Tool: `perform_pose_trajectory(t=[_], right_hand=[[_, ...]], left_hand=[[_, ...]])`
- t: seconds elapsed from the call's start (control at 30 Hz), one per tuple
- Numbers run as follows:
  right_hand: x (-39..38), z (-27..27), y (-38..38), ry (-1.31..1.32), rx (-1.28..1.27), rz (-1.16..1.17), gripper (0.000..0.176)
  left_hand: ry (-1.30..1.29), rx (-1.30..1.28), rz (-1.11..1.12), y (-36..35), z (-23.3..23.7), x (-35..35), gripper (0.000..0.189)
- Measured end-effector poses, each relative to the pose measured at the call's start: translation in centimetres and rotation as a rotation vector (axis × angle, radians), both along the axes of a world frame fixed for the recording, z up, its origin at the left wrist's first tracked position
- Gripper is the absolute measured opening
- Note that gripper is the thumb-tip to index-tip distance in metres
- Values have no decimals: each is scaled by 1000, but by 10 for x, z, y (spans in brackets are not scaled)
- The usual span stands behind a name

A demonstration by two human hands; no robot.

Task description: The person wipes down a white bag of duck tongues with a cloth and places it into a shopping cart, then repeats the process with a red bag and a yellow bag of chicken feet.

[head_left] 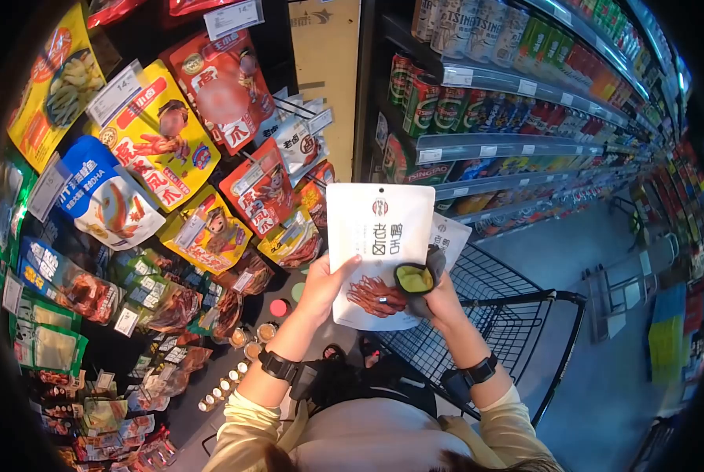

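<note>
A white snack bag (379, 236) with dark lettering and a picture of reddish-brown food is upright in front of my body. My left hand (324, 285) grips its left edge, thumb on the front. At its lower right, my right hand (440, 297) is closed around a dark object with a yellow-green inside (415, 278), which overlaps the bag's front; I cannot make out what it is. A second white bag (452, 234) shows behind the first, beside my right fingers. Both wrists wear black bands.
Snack bags (159, 134) hang on a rack at the left. Shelves of drink cans (450, 108) stand at the upper right. A black wire shopping cart (493, 303) is just right of my body. Several small jars (242, 337) sit low at the left.
</note>
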State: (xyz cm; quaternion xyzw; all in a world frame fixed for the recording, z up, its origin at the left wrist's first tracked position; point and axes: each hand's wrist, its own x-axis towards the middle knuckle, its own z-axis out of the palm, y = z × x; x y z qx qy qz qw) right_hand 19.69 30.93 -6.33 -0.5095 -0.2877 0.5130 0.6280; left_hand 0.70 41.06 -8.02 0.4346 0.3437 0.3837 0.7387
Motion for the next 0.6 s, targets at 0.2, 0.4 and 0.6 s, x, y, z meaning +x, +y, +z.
perform_pose_trajectory(t=[0.2, 0.4, 0.6], right_hand=[[55, -22, -28, -409, -99, -109, 34], [91, -29, -36, -587, -305, -217, 51], [76, -33, -39, -875, -409, 37, 42]], left_hand=[[-7, -18, 5, 4, -11, 7, 25], [242, 255, 57, 10, -30, 22, 22], [359, 178, -176, -2, -44, 34, 23]])
